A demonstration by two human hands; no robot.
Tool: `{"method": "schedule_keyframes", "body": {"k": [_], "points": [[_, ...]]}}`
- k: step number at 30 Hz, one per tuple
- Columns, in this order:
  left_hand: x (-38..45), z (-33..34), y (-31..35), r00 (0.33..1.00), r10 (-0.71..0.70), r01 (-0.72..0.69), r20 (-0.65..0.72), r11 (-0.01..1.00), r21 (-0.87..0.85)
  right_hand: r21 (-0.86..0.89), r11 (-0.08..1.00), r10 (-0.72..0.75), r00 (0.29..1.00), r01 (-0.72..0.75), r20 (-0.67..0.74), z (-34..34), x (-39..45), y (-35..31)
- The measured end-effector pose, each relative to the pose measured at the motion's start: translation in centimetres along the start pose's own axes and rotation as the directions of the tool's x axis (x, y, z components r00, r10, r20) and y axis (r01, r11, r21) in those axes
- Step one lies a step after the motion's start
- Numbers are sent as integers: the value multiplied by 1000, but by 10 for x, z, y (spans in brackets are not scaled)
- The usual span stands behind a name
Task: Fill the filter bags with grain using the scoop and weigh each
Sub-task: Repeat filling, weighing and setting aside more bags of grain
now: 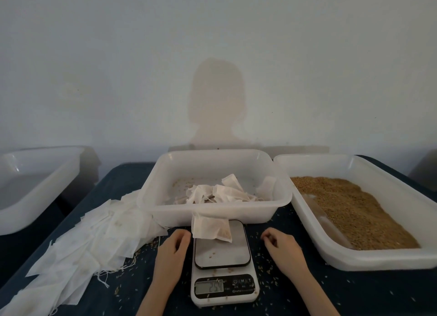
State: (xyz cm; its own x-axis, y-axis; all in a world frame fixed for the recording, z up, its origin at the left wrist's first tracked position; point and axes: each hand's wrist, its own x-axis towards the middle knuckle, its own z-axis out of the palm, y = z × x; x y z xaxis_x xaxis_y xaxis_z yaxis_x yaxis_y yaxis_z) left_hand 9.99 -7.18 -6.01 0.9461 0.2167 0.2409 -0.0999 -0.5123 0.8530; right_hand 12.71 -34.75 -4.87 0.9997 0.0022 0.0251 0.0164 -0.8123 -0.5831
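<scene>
A white filter bag (210,228) with some grain in its corner lies on the far edge of the small digital scale (222,263), whose display is lit. My left hand (172,247) rests on the dark cloth just left of the scale, fingers loosely curled, holding nothing. My right hand (281,244) rests to the scale's right, also loosely curled and empty. The tray on the right (354,261) holds brown grain (350,204) and a clear scoop (331,223) lying in it. The middle tray (212,214) holds several bags.
A pile of flat empty filter bags (89,242) spreads over the cloth at the left. Another white tray (30,211) stands off the table at far left. Loose grains lie scattered on the blue cloth (331,292) around the scale. A wall rises right behind the trays.
</scene>
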Motion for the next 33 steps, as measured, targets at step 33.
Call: {"method": "schedule_keyframes", "body": {"k": [33], "points": [[80,-19,128,936,272,-262,-225,962,71,37,999,12,998,-14,54,-10,-4,-9]]}}
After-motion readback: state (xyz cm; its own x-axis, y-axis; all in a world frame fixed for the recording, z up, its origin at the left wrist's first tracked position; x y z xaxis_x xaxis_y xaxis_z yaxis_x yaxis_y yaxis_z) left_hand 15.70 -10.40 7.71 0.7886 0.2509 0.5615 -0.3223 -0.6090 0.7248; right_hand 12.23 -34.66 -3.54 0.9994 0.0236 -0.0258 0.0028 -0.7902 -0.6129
